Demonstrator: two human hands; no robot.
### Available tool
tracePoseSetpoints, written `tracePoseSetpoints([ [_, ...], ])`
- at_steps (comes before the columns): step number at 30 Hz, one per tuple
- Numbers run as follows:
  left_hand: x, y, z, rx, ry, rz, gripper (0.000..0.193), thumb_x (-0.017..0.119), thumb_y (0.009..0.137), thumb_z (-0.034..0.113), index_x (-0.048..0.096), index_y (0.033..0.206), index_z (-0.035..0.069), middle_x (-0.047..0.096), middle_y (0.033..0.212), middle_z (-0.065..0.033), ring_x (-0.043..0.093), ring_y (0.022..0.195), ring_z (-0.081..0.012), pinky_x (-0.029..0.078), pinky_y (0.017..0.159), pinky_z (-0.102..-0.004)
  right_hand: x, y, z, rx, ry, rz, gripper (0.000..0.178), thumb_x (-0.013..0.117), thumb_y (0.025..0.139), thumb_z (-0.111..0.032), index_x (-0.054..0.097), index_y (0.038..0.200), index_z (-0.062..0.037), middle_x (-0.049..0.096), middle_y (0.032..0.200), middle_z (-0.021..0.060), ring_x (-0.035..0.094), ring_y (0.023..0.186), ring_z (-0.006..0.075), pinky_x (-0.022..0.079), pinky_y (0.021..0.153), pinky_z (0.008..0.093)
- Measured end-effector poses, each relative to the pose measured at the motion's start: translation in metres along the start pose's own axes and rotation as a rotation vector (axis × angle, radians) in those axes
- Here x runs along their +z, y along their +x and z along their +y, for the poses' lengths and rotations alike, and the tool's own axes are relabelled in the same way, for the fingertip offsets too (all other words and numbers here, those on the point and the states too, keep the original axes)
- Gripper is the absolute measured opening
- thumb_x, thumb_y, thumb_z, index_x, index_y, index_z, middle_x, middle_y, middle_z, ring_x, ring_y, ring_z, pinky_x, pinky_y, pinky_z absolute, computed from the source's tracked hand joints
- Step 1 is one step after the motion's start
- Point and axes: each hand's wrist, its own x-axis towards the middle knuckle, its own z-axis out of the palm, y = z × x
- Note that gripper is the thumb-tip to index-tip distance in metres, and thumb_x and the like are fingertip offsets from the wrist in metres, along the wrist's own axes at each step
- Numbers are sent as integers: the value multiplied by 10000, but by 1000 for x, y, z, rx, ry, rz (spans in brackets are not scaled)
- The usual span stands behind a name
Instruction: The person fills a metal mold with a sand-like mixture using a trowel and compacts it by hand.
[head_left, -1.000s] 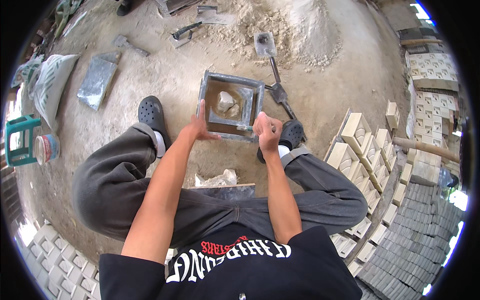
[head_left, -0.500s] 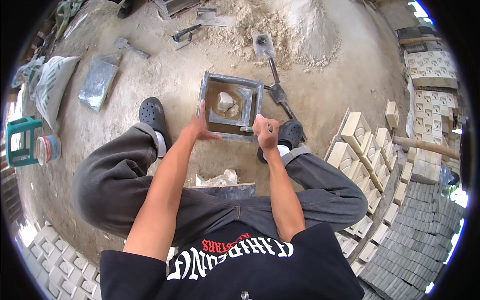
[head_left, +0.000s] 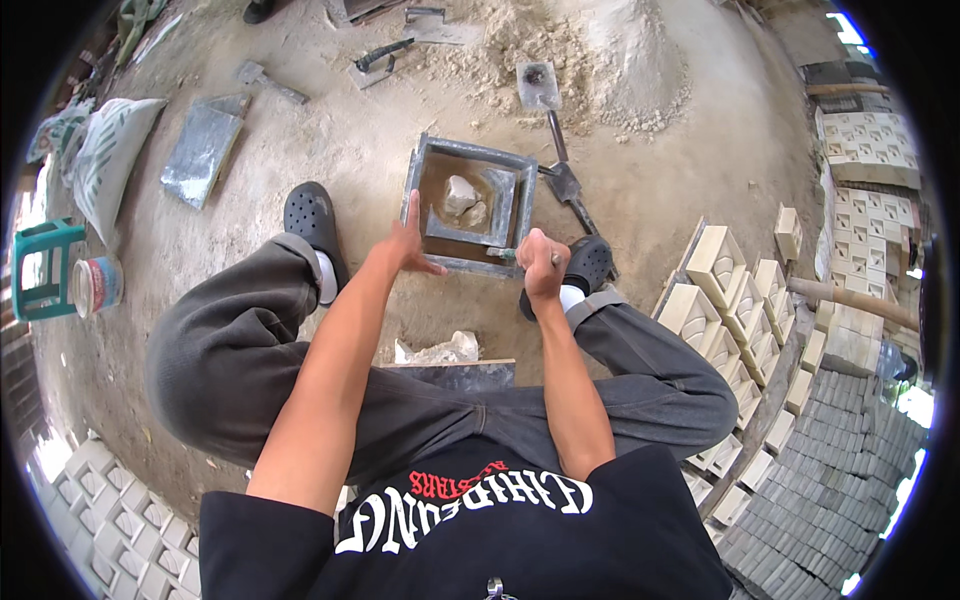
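Between my feet on the ground sits a square grey metal mould frame [head_left: 478,148], with a smaller metal frame [head_left: 440,226] inside it. Pale lumps [head_left: 461,199] of mortar-like material lie in the middle. My left hand [head_left: 408,244] rests at the mould's near left corner, fingers stretched along the left side and thumb along the near side. Wrapped closed, my right hand [head_left: 541,263] holds a small brush [head_left: 505,254] by its handle; the bristle end lies at the near right part of the mould, between inner and outer frames.
A metal tool with a long handle [head_left: 558,135] lies beyond the mould, near a pale powder heap [head_left: 635,75]. Patterned cast blocks [head_left: 715,262] stand at right. At left are a metal plate [head_left: 205,150], a sack [head_left: 112,165], a green stool [head_left: 45,270] and a bucket [head_left: 97,285].
The view has shifted slightly. My right hand has turned a little with the brush, still at the mould's near right part. My left hand stays at its corner.
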Motion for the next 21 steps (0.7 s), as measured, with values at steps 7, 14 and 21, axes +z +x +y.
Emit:
tracePoseSetpoints([
  [7, -4, -4, 4, 3, -69, -15, 1609, 935, 490, 413, -399, 1367, 215, 271, 1401, -388, 417, 1253, -484, 352, 1079, -490, 8, 0, -5, -278, -260, 5, 480, 417, 987, -141, 317, 523, -72, 294, 491, -16, 267, 436, 87, 240, 435, 275],
  [14, -1, 1, -8, -47, -48, -21, 1614, 939, 488, 390, -407, 1361, 221, 301, 1390, -374, 423, 1247, -485, 359, 1071, -493, 16, 6, -20, -125, -77, 9, 465, 457, 965, -154, 350, 525, -47, 367, 500, -20, 330, 448, 80, 240, 446, 277],
  [21, -12, -8, 1, -26, -9, -85, 1637, 923, 471, 473, -404, 1355, 102, 298, 1373, -413, 400, 1222, -514, 328, 1089, -478, 19, 8, -32, 47, 38, 47, 479, 458, 970, -166, 358, 516, -52, 372, 494, -11, 309, 446, 80, 216, 443, 278],
])
